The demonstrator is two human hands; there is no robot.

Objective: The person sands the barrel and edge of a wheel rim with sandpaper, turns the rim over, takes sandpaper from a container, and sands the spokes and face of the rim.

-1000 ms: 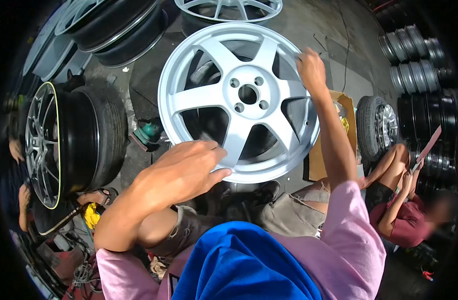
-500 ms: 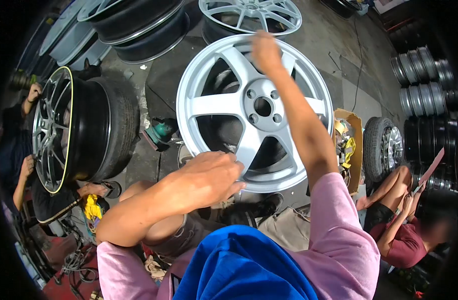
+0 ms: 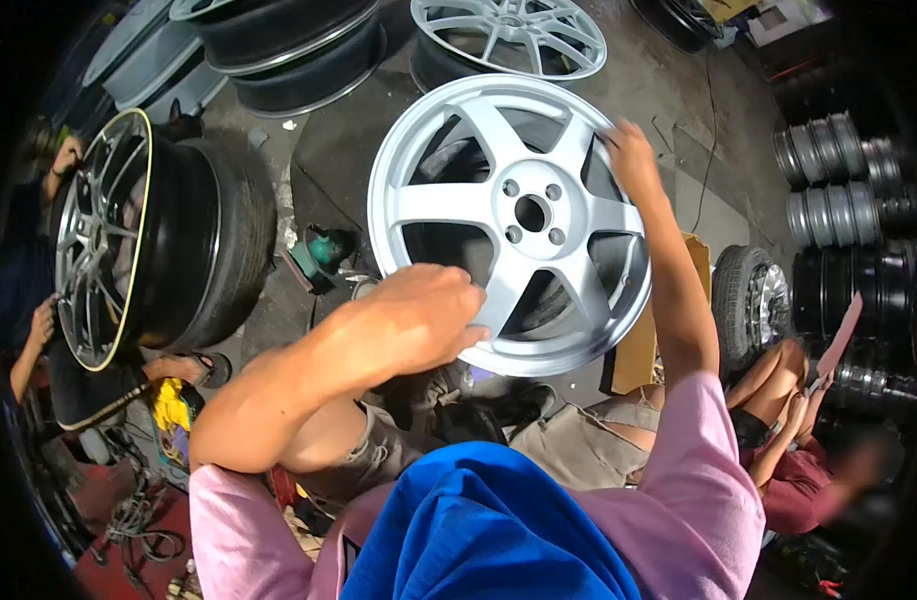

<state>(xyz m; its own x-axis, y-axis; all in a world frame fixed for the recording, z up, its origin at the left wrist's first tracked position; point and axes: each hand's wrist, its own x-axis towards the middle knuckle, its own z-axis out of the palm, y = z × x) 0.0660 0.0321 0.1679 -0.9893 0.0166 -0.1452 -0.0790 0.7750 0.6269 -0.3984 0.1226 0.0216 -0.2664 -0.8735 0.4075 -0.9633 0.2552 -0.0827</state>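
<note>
A pale grey six-spoke alloy wheel (image 3: pixel 443 204) lies face up in front of me, with a centre bore and several bolt holes. My left hand (image 3: pixel 428 315) is closed over its near left edge, with the thumb toward me. The rest of those fingers is hidden behind the knuckles. At the right edge of the wheel, my right hand (image 3: pixel 633 165) touches the rim with its fingers bent in and pressed together. Slight blur hides whatever may lie under those fingertips.
To the left, another person's hands (image 3: pixel 68 155) hold a wheel (image 3: pixel 103 240) beside a tyre (image 3: pixel 233 240). More wheels (image 3: pixel 513 35) lie at the back. A green tool (image 3: pixel 321 252) is on the floor. On the right are a cardboard box (image 3: pixel 633 350), a tyre (image 3: pixel 740 305) and a seated person (image 3: pixel 798 490).
My right hand has swept along the rim from the far side to the right edge. The wheel has shifted slightly rightward in view. My left hand stays at the near left edge.
</note>
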